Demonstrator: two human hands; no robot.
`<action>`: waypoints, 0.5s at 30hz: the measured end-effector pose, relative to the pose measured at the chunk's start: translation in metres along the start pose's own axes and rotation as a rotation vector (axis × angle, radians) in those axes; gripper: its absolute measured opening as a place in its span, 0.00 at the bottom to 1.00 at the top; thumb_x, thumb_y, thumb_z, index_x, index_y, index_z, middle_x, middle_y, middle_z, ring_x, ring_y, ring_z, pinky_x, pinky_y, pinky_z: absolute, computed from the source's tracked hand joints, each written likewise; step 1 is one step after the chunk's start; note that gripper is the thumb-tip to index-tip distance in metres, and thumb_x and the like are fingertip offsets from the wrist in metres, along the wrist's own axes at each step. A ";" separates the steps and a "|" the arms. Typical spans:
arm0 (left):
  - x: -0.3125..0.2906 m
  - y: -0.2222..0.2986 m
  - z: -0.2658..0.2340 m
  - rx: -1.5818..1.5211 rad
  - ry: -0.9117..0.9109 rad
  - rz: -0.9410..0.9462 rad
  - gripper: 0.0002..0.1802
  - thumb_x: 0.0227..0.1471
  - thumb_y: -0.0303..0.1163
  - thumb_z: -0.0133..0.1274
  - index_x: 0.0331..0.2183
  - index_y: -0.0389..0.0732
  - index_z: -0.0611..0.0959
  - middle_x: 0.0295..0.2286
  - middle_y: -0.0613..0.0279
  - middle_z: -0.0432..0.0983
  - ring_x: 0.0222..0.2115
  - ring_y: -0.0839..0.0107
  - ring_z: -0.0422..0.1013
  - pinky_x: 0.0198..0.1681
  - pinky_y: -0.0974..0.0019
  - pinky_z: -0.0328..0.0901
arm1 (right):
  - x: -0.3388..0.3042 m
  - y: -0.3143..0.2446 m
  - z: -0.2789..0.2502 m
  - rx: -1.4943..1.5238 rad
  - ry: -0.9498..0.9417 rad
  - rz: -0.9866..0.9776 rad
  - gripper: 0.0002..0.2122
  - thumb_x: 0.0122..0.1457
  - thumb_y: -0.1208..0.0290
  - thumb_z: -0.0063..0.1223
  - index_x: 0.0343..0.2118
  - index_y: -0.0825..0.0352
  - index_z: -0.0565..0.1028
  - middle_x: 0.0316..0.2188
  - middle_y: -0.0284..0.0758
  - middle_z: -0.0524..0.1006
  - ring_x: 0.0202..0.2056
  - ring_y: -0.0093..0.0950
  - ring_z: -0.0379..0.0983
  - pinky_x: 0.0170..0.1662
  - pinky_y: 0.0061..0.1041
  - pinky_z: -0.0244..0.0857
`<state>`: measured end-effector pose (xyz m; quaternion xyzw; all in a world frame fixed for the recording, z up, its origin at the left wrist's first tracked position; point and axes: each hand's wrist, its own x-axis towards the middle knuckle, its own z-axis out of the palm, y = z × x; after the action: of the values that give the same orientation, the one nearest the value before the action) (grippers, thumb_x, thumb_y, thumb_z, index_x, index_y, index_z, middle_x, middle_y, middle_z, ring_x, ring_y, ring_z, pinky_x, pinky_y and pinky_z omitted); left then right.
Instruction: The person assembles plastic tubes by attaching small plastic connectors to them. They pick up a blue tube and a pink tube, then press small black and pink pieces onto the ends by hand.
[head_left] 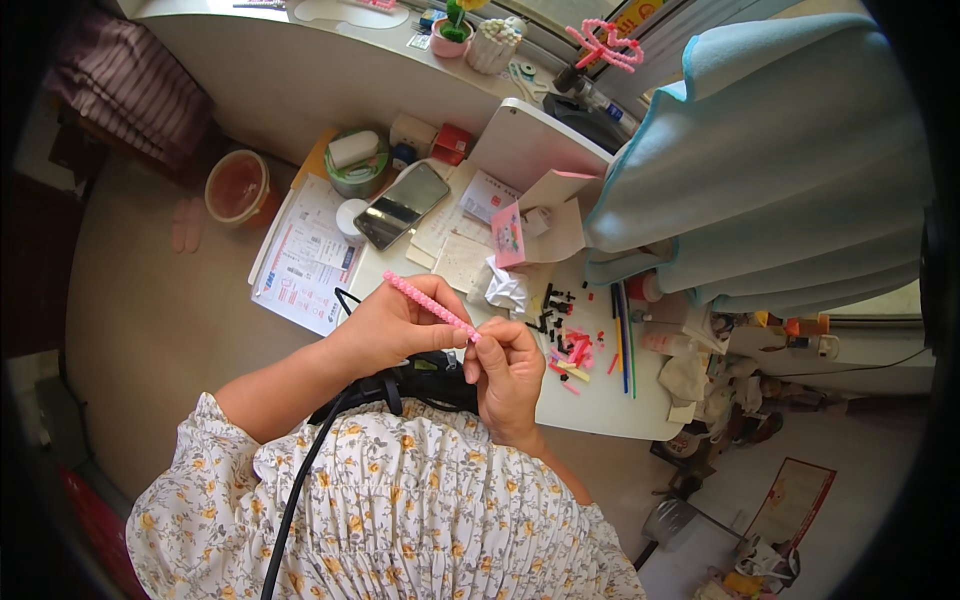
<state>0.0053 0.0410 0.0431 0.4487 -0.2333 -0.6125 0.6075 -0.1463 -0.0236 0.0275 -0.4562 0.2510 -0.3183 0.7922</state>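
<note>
A thin pink stick with a bumpy, twisted surface (pixel 425 301) slants between my two hands in front of my body. My left hand (pixel 385 328) has its fingers wrapped under the stick, and its thumb lies along the lower part. At the stick's lower right end, my right hand (pixel 510 375) pinches the tip between thumb and fingers. What else may be inside that pinch is too small to make out. Just to the right on the white table (pixel 600 415) lies a pile of small pink, red and yellow pieces (pixel 573 350), with short black pieces (pixel 548 310) behind it.
Long blue, yellow and green sticks (pixel 625 340) lie right of the pile. Crumpled white plastic (pixel 505 287), an open pink box (pixel 545 220), a phone (pixel 402 205) and papers (pixel 310 260) spread over the table. A light blue curtain (pixel 770 160) hangs at the right. A black cable (pixel 300 480) crosses my clothing.
</note>
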 end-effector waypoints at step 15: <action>-0.002 -0.001 -0.001 -0.006 -0.005 0.015 0.09 0.42 0.23 0.58 0.28 0.35 0.73 0.27 0.62 0.73 0.30 0.78 0.70 0.34 0.75 0.65 | -0.001 0.000 0.002 0.001 -0.016 0.005 0.04 0.56 0.77 0.46 0.29 0.71 0.66 0.23 0.34 0.68 0.19 0.17 0.63 0.22 0.13 0.58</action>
<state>0.0051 0.0436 0.0422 0.4438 -0.2363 -0.6098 0.6126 -0.1459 -0.0220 0.0284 -0.4580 0.2454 -0.3128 0.7951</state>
